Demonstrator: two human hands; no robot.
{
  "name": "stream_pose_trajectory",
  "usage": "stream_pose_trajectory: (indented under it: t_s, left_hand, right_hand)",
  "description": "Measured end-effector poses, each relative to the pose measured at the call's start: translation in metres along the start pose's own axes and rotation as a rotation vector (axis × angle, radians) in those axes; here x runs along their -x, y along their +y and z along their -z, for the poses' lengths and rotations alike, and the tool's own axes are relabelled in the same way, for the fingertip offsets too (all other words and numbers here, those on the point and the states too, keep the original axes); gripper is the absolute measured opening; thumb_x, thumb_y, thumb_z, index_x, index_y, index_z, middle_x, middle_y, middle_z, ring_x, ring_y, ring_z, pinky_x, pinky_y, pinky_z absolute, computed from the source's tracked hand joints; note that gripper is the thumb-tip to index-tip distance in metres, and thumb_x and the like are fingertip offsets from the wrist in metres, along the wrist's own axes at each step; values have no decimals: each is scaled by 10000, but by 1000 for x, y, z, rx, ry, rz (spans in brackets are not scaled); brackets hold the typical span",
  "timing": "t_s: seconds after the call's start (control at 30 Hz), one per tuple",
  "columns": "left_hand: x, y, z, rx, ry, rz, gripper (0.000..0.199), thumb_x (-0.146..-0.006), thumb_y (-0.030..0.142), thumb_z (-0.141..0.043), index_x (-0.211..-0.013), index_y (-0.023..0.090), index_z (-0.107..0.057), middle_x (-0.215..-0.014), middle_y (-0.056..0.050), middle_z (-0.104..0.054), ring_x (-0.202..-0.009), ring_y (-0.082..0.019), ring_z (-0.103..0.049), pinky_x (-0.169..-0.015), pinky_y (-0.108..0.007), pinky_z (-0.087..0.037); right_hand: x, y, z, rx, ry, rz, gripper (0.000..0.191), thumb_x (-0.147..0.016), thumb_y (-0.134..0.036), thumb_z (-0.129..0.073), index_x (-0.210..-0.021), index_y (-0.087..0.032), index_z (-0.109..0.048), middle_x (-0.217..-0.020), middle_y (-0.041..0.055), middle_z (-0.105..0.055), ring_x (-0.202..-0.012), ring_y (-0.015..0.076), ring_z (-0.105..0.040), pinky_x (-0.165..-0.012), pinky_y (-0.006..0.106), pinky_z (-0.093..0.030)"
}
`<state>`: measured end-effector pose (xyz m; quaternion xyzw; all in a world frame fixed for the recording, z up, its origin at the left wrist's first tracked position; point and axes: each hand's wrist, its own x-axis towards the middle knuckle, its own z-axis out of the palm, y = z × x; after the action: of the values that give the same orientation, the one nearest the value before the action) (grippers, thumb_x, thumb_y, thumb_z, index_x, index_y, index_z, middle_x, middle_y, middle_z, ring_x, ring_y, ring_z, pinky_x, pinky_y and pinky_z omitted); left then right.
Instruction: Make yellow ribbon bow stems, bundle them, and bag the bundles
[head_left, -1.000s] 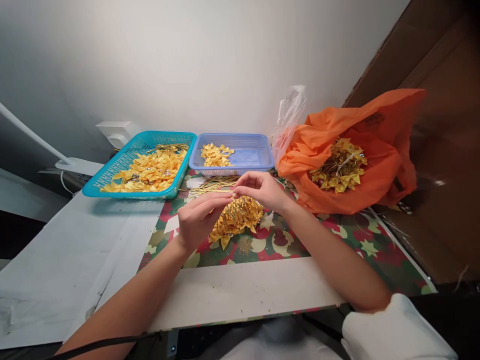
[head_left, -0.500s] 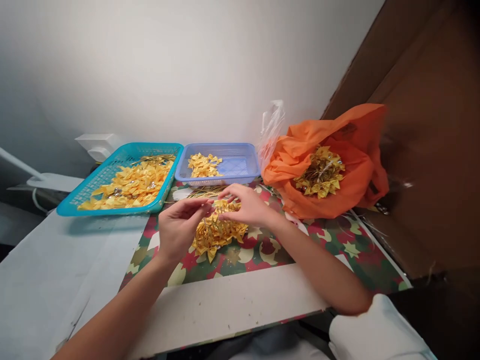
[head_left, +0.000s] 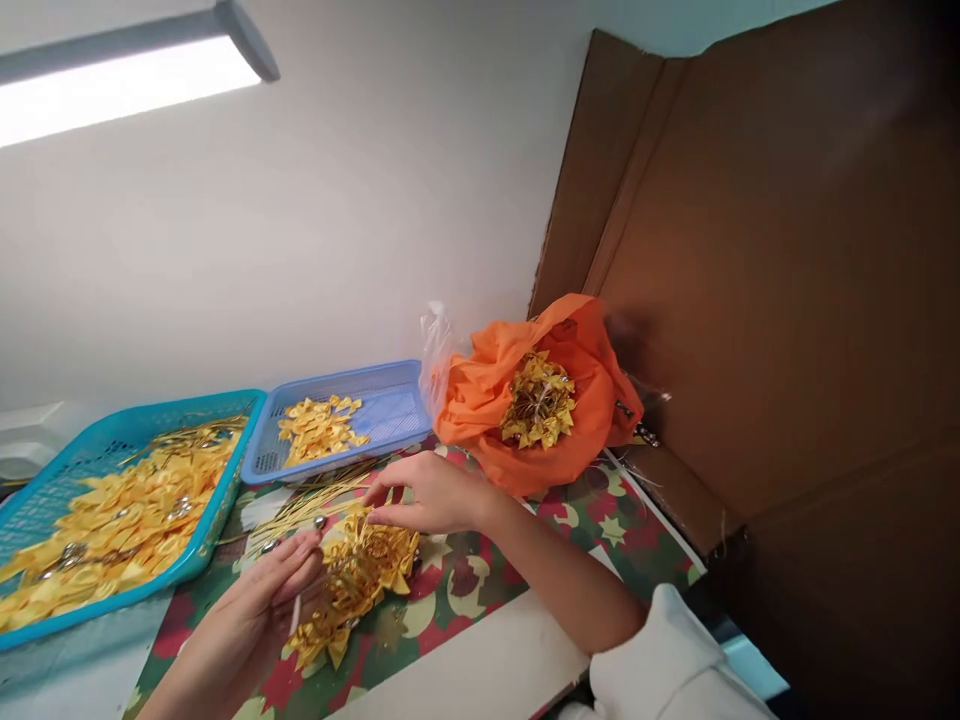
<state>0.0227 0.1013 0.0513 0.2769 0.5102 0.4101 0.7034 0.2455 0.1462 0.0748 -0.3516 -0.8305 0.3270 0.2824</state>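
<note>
My left hand (head_left: 259,605) is closed, its fingertips pinched together with a small round silver bell (head_left: 320,522) at their tips. A pale cord (head_left: 296,612) hangs just below those fingers. Beside it, on the patterned sheet, lies a bundle of shiny yellow ribbon bows (head_left: 360,575). My right hand (head_left: 431,495) reaches over the far end of this bundle, thumb and forefinger brought close together at its edge. What they grip, if anything, is too small to make out. Thin gold wire ties (head_left: 315,508) lie behind the hands.
A teal basket (head_left: 253,420) of yellow bows and gold ties stands at left. Next to it is a blue basket (head_left: 397,405) with fewer bows. An orange bag (head_left: 480,380) holds a bunch of gold bows. Cardboard (head_left: 750,300) rises on the right; a lamp (head_left: 135,85) glows above.
The view has swung right and up, bringing the lamp in. Both hands have gone lower beside the bundle. A silver bell now shows at the left fingertips, and the right fingers have drawn closer together.
</note>
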Motion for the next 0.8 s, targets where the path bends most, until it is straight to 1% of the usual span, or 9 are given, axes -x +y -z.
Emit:
stream_pose_trajectory:
  t_s: [0.1,0.2,0.3,0.37,0.4,0.47,0.57,0.7,0.8]
  left_hand:
    - [3,4,-3,-25,33,8,435,-534,429,-893,-650,194,-546,-541,60,-364,-474,-82,-293,-396,-210,-348]
    - [4,16,-20,-38,12,-187,380,-626,457,-841,-718,214,-564,-537,65,-314,-481,-91,-241,-385,-200,-305]
    - [-2,31,-49,-86,-66,-298,349,-683,460,-814,-836,236,-593,-554,75,-292,-498,-94,-248,-421,-190,-309]
    - [-12,37,-70,-132,-129,-287,431,-663,495,-818,-925,230,-602,-560,90,-264,-498,-82,-232,-433,-183,-285]
    - [-18,38,-79,-152,-161,-238,520,-613,538,-832,-954,220,-602,-548,103,-231,-485,-75,-197,-414,-179,-231]
    - [-32,35,-95,-223,-214,-97,649,-566,583,-840,-1021,197,-585,-543,121,-200,-482,-65,-163,-416,-174,-142]
    - [-50,21,-114,-330,-328,96,690,-497,607,-864,-943,192,-540,-541,136,-207,-483,-51,-130,-436,-185,-70]
    - [-67,-2,-140,-419,-391,206,643,-487,589,-873,-744,220,-414,-520,141,-215,-458,-35,-117,-447,-207,-37]
    - [-78,-15,-161,-433,-397,216,638,-495,571,-876,-668,220,-372,-492,133,-249,-431,-25,-132,-443,-212,-14]
  right_hand:
    - [9,-9,26,-23,59,-15,130,-868,-338,-649,-940,-261,-724,-965,15,-749,-870,192,-688,-725,290,-524]
    - [27,-10,66,-63,267,-34,109,-845,-286,-661,-932,-280,-726,-915,10,-754,-822,181,-691,-726,293,-547]
    - [57,1,114,5,726,-114,206,-882,-373,-575,-972,-226,-688,-980,46,-733,-919,198,-671,-850,347,-525]
    - [85,14,143,92,1159,-207,246,-866,-408,-556,-914,-193,-666,-939,76,-727,-886,200,-666,-837,344,-522]
    - [100,22,155,133,1249,-284,258,-834,-422,-581,-897,-183,-656,-926,88,-723,-860,204,-663,-810,340,-525]
    - [127,37,171,229,1231,-525,313,-785,-446,-627,-942,-177,-651,-963,103,-720,-854,214,-662,-787,337,-519]
    - [152,58,179,286,983,-930,349,-769,-495,-643,-921,-181,-657,-938,106,-721,-814,231,-664,-726,335,-498]
    - [150,79,176,224,788,-1046,259,-712,-405,-710,-606,-195,-604,-710,96,-693,-665,237,-638,-607,319,-446]
    - [139,83,175,206,755,-1029,214,-736,-335,-681,-595,-202,-588,-733,88,-699,-687,221,-632,-616,296,-420]
